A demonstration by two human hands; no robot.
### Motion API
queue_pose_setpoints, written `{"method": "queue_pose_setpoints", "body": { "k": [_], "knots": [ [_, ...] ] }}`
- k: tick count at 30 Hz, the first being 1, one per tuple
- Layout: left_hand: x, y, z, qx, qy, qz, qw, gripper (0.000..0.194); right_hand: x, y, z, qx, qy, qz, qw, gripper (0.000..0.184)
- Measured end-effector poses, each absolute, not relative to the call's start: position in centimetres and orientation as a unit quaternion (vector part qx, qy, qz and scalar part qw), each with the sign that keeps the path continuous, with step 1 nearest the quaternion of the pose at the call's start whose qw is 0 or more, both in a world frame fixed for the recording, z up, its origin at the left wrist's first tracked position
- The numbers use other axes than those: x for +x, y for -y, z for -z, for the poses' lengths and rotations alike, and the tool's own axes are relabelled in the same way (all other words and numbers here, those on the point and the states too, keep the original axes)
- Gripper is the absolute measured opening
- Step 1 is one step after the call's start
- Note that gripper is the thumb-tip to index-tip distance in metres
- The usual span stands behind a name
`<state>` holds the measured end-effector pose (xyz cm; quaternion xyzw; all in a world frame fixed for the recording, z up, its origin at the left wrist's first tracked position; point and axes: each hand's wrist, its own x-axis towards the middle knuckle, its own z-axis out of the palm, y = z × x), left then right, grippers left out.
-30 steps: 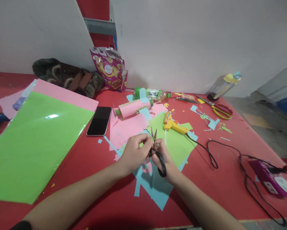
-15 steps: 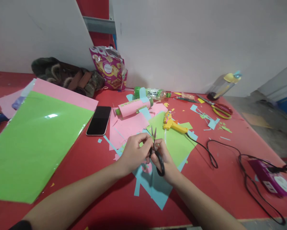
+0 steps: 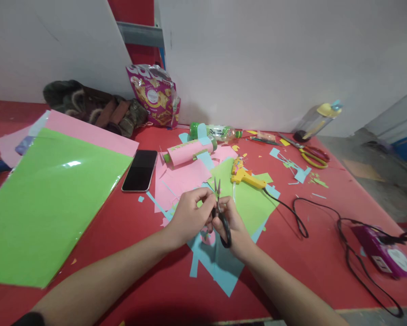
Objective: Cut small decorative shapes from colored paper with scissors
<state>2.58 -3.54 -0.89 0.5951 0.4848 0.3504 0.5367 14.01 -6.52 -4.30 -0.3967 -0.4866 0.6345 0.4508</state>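
Note:
My right hand (image 3: 235, 228) is closed around small black-handled scissors (image 3: 226, 231), their slim blades pointing away from me and slightly apart. Beside it, my left hand (image 3: 193, 213) is pinched, fingertips close to the blades. A tiny piece of green paper (image 3: 217, 194) shows at those fingertips, between hand and scissors; its shape is mostly hidden. Under both hands lie a light blue sheet (image 3: 223, 271) and a green sheet (image 3: 254, 210). A pink paper disc (image 3: 208, 237) with something green on it sits just below my hands.
A yellow glue gun (image 3: 252, 179) with a black cord lies beyond my right hand. Further back are a pink-wrapped roll (image 3: 186, 153), a green bottle (image 3: 217, 132) and larger scissors (image 3: 312, 156). On the left are a phone (image 3: 140, 171) and a pack of coloured paper (image 3: 60, 203).
The hands stay almost in place. The scissors have tilted very slightly and their blades are a little differently angled; the rest of the table looks the same.

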Motion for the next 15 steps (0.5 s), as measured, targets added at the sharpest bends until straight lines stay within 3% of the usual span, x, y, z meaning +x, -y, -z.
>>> {"method": "queue_pose_setpoints", "body": {
  "k": [15],
  "knots": [
    [2.38, 3.09, 0.91, 0.618, -0.486, -0.362, 0.501, 0.022, 14.25, 5.89, 4.44, -0.460, 0.440, -0.609, 0.473, 0.039]
  ]
}}
